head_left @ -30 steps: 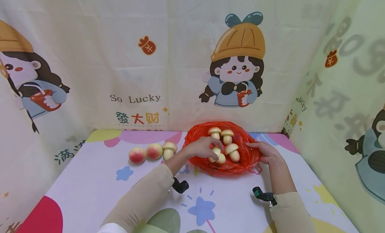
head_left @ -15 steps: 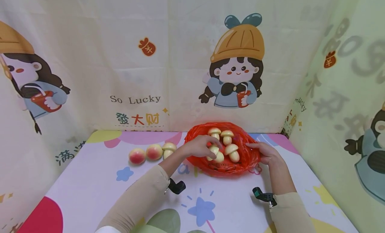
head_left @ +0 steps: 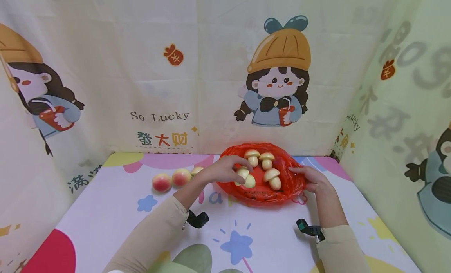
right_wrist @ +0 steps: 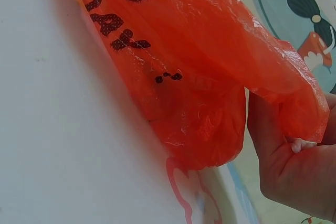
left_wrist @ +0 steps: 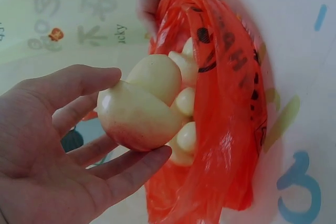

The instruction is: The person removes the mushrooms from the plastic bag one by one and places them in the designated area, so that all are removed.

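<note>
The left grip (head_left: 223, 170) has shifted left, pinching a mushroom (head_left: 249, 181) over the left side of the red bag (head_left: 260, 199); the right grip (head_left: 312, 178) holds its right edge. Slackening fingertips (rounded, smooth-looking load) could drop it.

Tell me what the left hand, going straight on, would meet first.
Past its held mushroom, the left hand would likely meet the front mushroom in the red bag, though depth is unclear.

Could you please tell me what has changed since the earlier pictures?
The left hand has carried its mushroom leftward, toward the left side of the red bag. The right hand still grips the bag; the three mushrooms inside and two peaches stayed put.
</note>
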### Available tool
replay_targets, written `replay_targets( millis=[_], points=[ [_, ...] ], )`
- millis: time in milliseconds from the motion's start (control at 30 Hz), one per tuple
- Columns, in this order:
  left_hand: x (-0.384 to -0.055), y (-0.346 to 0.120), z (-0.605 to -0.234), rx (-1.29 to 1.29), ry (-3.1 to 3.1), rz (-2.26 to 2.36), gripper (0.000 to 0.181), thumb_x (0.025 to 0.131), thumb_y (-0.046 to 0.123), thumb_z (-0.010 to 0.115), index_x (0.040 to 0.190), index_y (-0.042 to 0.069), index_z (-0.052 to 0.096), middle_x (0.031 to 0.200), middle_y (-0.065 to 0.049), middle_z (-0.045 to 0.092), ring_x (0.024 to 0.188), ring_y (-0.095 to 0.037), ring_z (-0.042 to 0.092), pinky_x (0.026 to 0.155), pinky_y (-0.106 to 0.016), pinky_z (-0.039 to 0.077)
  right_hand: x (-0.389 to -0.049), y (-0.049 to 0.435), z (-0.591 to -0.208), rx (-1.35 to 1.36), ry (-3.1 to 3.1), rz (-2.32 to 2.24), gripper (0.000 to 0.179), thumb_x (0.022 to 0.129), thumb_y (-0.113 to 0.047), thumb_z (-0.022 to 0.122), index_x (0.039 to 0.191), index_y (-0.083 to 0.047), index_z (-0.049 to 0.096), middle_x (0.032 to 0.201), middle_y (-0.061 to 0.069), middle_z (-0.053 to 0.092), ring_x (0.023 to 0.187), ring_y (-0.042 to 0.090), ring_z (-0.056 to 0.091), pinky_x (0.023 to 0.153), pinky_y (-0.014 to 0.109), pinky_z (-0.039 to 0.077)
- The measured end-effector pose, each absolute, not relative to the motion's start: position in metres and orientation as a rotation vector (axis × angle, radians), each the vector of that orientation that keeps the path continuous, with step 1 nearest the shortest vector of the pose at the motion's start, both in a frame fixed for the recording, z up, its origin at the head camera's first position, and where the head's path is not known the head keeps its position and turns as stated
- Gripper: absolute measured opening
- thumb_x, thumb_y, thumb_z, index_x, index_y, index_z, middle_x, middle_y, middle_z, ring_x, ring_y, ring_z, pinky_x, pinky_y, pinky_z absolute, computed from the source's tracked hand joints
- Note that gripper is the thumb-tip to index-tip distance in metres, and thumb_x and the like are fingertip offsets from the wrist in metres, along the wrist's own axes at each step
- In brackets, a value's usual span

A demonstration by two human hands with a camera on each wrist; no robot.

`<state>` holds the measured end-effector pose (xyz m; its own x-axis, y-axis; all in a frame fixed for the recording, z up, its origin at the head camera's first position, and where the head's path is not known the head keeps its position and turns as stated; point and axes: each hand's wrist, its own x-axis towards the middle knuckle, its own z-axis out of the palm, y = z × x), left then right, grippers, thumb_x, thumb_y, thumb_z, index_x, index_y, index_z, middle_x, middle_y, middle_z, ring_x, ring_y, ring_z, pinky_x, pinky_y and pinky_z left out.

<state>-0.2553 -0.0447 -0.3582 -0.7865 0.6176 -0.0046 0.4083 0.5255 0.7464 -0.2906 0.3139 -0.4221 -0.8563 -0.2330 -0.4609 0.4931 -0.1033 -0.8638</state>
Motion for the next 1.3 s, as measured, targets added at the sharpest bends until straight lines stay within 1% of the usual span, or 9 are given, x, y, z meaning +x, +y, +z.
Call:
replay_targets(
  millis=[67, 133, 333, 567, 633, 867, 1033, 1167, 1300],
  points=[
    [-0.253, -0.049, -0.357, 0.852, 2.498, 1.126, 0.034, 0.09, 0.016, 0.079, 0.121, 0.027, 0.074, 0.13, 0.002, 0.064, 0.128, -0.021, 0.05, 0.088, -0.033, 0.059, -0.291, 0.314, -0.422, 0.288, 1.695, -2.006, 0.044, 0.104, -0.025, 0.064, 0.137, -0.015, 0.036, 0.113, 0.0, 0.066, 0.099, 0.017, 0.073, 0.09, 0.038, 0.062],
    [-0.251, -0.054, -0.355, 0.826, 2.505, 1.123, 0.034, 0.09, 0.017, 0.08, 0.121, 0.029, 0.073, 0.13, 0.002, 0.064, 0.128, -0.022, 0.05, 0.087, -0.032, 0.059, -0.291, 0.314, -0.421, 0.294, 1.7, -2.005, 0.044, 0.104, -0.025, 0.064, 0.137, -0.015, 0.036, 0.112, 0.0, 0.066, 0.098, 0.018, 0.073, 0.089, 0.038, 0.063],
    [-0.244, -0.068, -0.352, 0.737, 2.515, 1.134, 0.032, 0.088, 0.019, 0.081, 0.116, 0.034, 0.073, 0.124, 0.004, 0.063, 0.12, -0.023, 0.053, 0.082, -0.033, 0.058, -0.29, 0.313, -0.422, 0.281, 1.709, -1.993, 0.039, 0.105, -0.025, 0.061, 0.134, -0.014, 0.038, 0.107, -0.001, 0.068, 0.094, 0.017, 0.074, 0.086, 0.035, 0.063],
    [-0.238, -0.083, -0.351, 0.779, 2.538, 1.133, 0.032, 0.087, 0.015, 0.081, 0.114, 0.03, 0.074, 0.12, 0.002, 0.065, 0.115, -0.023, 0.056, 0.082, -0.031, 0.058, -0.289, 0.313, -0.422, 0.294, 1.699, -2.002, 0.037, 0.105, -0.025, 0.062, 0.132, -0.014, 0.04, 0.107, -0.001, 0.068, 0.094, 0.016, 0.074, 0.086, 0.034, 0.063],
    [-0.236, -0.088, -0.35, 0.771, 2.538, 1.15, 0.032, 0.088, 0.014, 0.08, 0.115, 0.03, 0.074, 0.121, 0.002, 0.064, 0.116, -0.025, 0.057, 0.082, -0.032, 0.059, -0.289, 0.313, -0.422, 0.292, 1.698, -2.004, 0.038, 0.104, -0.025, 0.062, 0.132, -0.014, 0.04, 0.107, -0.001, 0.068, 0.094, 0.016, 0.074, 0.086, 0.034, 0.063],
    [-0.229, -0.107, -0.35, 0.7, 2.532, 1.225, 0.035, 0.088, 0.014, 0.078, 0.121, 0.022, 0.074, 0.129, 0.002, 0.064, 0.123, -0.03, 0.06, 0.086, -0.036, 0.061, -0.29, 0.313, -0.421, 0.284, 1.696, -2.007, 0.04, 0.104, -0.025, 0.063, 0.134, -0.014, 0.039, 0.107, -0.001, 0.069, 0.095, 0.017, 0.075, 0.087, 0.035, 0.063],
    [-0.224, -0.117, -0.35, 0.66, 2.488, 1.295, 0.034, 0.088, 0.011, 0.078, 0.12, 0.02, 0.074, 0.13, 0.002, 0.062, 0.122, -0.031, 0.06, 0.085, -0.039, 0.062, -0.292, 0.314, -0.421, 0.285, 1.69, -2.004, 0.04, 0.105, -0.025, 0.062, 0.135, -0.015, 0.037, 0.109, 0.0, 0.067, 0.096, 0.017, 0.074, 0.088, 0.037, 0.063],
    [-0.221, -0.125, -0.35, 0.651, 2.474, 1.31, 0.033, 0.088, 0.009, 0.078, 0.12, 0.018, 0.074, 0.13, 0.0, 0.061, 0.121, -0.032, 0.062, 0.084, -0.037, 0.062, -0.292, 0.315, -0.42, 0.289, 1.684, -2.002, 0.04, 0.105, -0.025, 0.062, 0.135, -0.015, 0.038, 0.11, 0.0, 0.067, 0.097, 0.017, 0.073, 0.088, 0.036, 0.063],
    [-0.217, -0.134, -0.347, 0.621, 2.491, 1.301, 0.033, 0.088, 0.01, 0.078, 0.118, 0.021, 0.075, 0.131, -0.001, 0.062, 0.122, -0.032, 0.063, 0.081, -0.036, 0.063, -0.291, 0.315, -0.419, 0.284, 1.685, -1.998, 0.04, 0.105, -0.024, 0.062, 0.135, -0.014, 0.038, 0.111, 0.0, 0.065, 0.097, 0.017, 0.072, 0.089, 0.036, 0.063]
  ],
)
